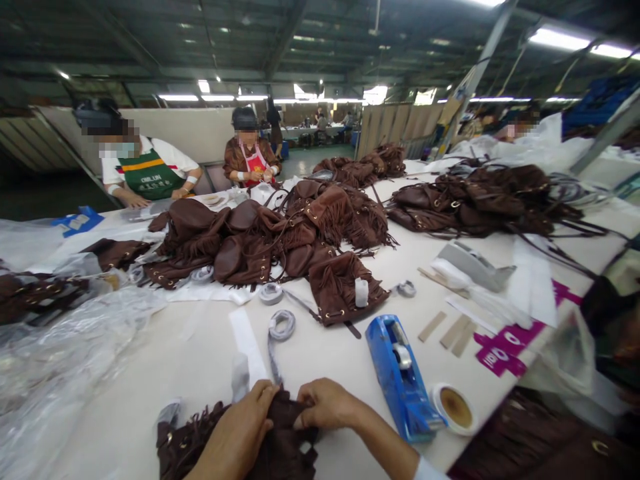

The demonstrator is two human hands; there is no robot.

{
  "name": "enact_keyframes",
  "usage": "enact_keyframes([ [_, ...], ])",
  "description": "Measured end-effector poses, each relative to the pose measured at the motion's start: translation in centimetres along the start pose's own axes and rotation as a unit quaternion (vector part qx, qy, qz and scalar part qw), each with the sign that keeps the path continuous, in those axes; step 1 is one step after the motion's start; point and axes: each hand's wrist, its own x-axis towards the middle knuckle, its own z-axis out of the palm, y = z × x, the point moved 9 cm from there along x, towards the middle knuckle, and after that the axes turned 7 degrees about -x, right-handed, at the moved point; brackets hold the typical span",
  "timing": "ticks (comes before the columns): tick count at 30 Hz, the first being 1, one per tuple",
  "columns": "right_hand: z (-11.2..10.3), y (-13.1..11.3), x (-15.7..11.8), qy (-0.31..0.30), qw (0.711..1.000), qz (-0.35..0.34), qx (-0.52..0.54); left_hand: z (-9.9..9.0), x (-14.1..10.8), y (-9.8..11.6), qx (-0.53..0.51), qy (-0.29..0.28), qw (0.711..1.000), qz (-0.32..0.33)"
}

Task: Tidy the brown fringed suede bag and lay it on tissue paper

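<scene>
A dark brown fringed bag [287,457] with metal eyelets lies at the near edge of the table. My left hand [239,427] grips its upper part, thumb and fingers closed on the material. On the other side my right hand [327,405] pinches the same bag, fingertips bent inward. Just beyond my left hand, a wrapped grey strap [273,350] runs up to a coil. Right of my right hand stands a blue tape dispenser [393,383] with a roll in it. My palms hide part of the bag.
Brown fringed bags lie heaped mid-table [240,233] and at right [475,200]. Clear plastic sheets [90,360] cover the left side. A tape roll [454,408] sits near the right edge. Two co-workers, one in a green apron [150,177], work across the table.
</scene>
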Motion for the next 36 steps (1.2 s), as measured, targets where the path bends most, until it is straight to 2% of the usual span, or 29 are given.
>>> enact_keyframes([
  [2, -1.9, -1.5, -1.0, 0.031, 0.999, -0.021, -0.013, -0.9, 0.1, 0.8, -0.032, 0.028, 0.999, 0.022],
  [4, -3.8, -3.5, -1.8, 0.072, 0.996, -0.057, -0.013, -1.8, 0.5, 1.6, -0.144, 0.039, 0.988, 0.040],
  [6, -4.9, -5.1, -2.3, 0.101, 0.990, -0.084, 0.040, -1.8, 1.2, 1.8, -0.296, 0.013, 0.955, 0.022],
  [8, -5.0, -5.5, -2.4, 0.122, 0.977, -0.081, 0.156, -1.1, 1.9, 1.3, -0.392, -0.012, 0.920, -0.018],
  [11, -3.5, -4.6, -2.0, 0.140, 0.925, -0.043, 0.351, 0.0, 2.5, 0.1, -0.430, -0.010, 0.901, -0.050],
  [14, -1.2, -3.7, -1.4, 0.140, 0.875, -0.020, 0.463, 0.9, 2.6, -1.1, -0.458, 0.008, 0.886, -0.072],
  [16, -0.1, -2.8, -1.2, 0.155, 0.878, -0.006, 0.452, 0.6, 2.4, -1.9, -0.469, 0.037, 0.878, -0.086],
  [20, 1.3, -0.5, -1.5, 0.181, 0.912, 0.047, 0.364, -1.3, 1.7, -3.1, -0.479, 0.101, 0.865, -0.107],
  [23, 1.4, -0.8, -1.6, 0.180, 0.904, 0.027, 0.388, -1.6, 1.5, -2.9, -0.480, 0.098, 0.866, -0.101],
  [25, 0.9, -2.2, -1.4, 0.193, 0.893, -0.013, 0.408, -1.3, 1.4, -2.5, -0.477, 0.084, 0.870, -0.093],
  [27, 0.6, -3.5, -1.0, 0.197, 0.889, -0.024, 0.414, -1.0, 1.4, -2.0, -0.458, 0.078, 0.883, -0.071],
  [31, 0.6, -4.9, -0.3, 0.206, 0.898, -0.002, 0.388, -0.2, 1.3, -1.5, -0.383, 0.062, 0.921, -0.036],
  [36, -0.1, -5.2, -0.3, 0.229, 0.916, -0.016, 0.329, 0.6, 1.5, -2.0, -0.365, 0.045, 0.928, -0.061],
])
